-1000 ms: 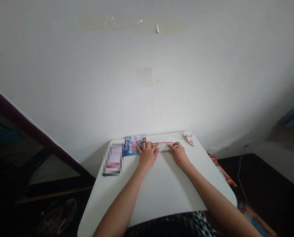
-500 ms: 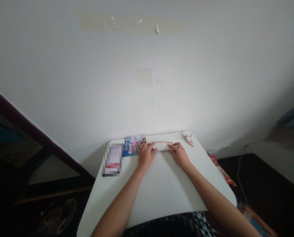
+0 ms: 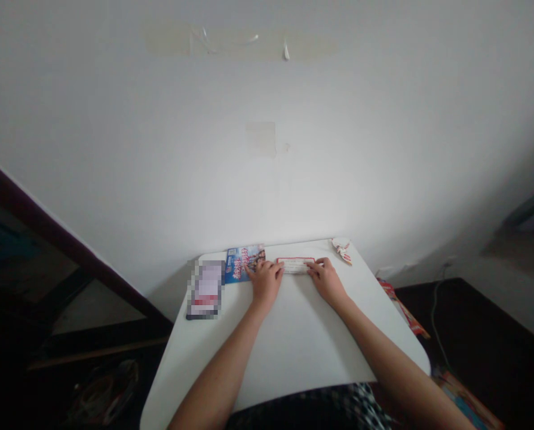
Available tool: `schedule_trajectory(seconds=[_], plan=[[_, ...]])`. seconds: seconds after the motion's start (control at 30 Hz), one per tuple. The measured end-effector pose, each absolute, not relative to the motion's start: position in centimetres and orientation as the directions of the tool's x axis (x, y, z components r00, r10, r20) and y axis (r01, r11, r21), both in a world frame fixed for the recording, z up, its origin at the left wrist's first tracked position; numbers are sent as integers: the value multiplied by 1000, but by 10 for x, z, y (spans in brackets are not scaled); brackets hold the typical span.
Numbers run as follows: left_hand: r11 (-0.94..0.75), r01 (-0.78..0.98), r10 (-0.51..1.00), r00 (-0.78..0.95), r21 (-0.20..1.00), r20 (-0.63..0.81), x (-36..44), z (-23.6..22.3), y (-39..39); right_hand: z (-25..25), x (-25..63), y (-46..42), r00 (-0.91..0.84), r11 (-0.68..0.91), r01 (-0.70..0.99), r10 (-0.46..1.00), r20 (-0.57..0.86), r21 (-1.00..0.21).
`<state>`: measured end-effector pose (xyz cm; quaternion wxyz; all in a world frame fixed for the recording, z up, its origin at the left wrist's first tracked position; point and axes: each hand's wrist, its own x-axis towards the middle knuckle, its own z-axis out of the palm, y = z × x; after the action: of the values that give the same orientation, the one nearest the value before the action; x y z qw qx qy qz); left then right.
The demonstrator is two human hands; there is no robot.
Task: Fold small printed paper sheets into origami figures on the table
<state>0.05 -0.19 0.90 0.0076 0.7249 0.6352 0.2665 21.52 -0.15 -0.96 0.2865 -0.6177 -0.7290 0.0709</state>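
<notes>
A narrow folded strip of white printed paper with a red border lies near the far edge of the white table. My left hand grips its left end, fingertips pressed together there and one outer finger stretched over a blue leaflet. At the right end, my right hand has its thumb and fingers closed on the paper. The undersides of both grips are hidden. Part of the leaflet, printed with red and white characters, is covered by my left hand.
A phone-like object, blurred by pixels, lies at the table's left. A crumpled or folded paper piece sits at the far right corner. The white table meets a wall. Colourful packages lie low on the right.
My left hand has turned slightly and drawn its fingers together at the strip's left end, uncovering more of the red edge. My right hand has barely moved.
</notes>
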Motion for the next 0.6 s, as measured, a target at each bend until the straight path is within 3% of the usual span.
schedule_trajectory(seconds=[0.23, 0.47, 0.6], plan=[[-178, 938, 921, 53, 297, 387, 3, 9, -3, -10, 212, 0, -72, 212, 875, 946, 315, -435], [-154, 901, 939, 5, 405, 345, 1, 5, 2, -15, 216, 2, -62, 234, 847, 935, 350, -476], [-134, 907, 948, -1, 400, 319, 1, 7, 2, -13, 216, 1, -49, 225, 840, 938, 344, -494]])
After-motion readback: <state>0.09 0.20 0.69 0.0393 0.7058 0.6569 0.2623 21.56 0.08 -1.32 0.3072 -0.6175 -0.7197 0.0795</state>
